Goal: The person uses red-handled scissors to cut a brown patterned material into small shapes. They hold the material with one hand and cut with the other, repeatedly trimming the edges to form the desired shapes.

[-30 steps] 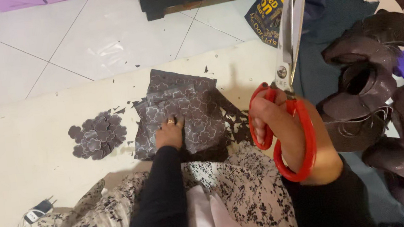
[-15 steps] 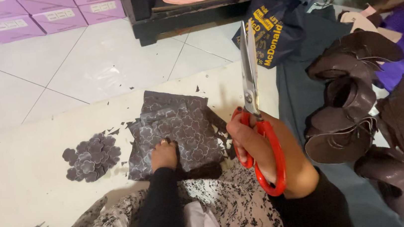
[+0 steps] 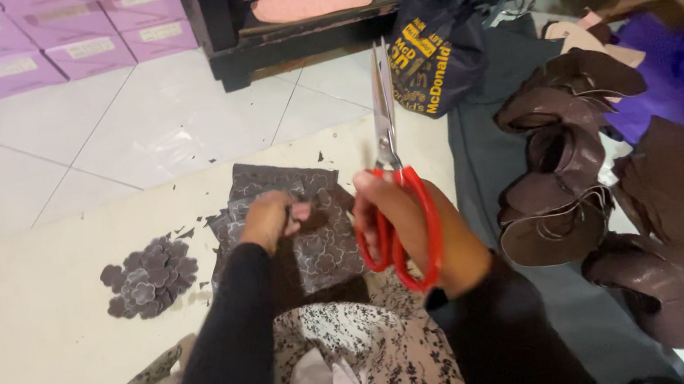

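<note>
- The right hand (image 3: 413, 227) grips red-handled scissors (image 3: 391, 178), fingers closed through the loops; the blades point up and away, shut or nearly so, kept clear of the work.
- The left hand (image 3: 270, 218) pinches the top layer of a dark brown patterned fabric piece (image 3: 311, 221), fingers narrow around a fold, apparently lifting it so an edge can be reached.
- That fabric lies on a cream mat (image 3: 46, 274) spread on the floor just ahead of the person's lap, which steadies it.
- A small heap of flower-shaped cutouts (image 3: 149, 277) sits to the left, apart from the fabric, with tiny scraps between.
- Curled brown leather pieces (image 3: 570, 185) lie piled to the right, within reach.
</note>
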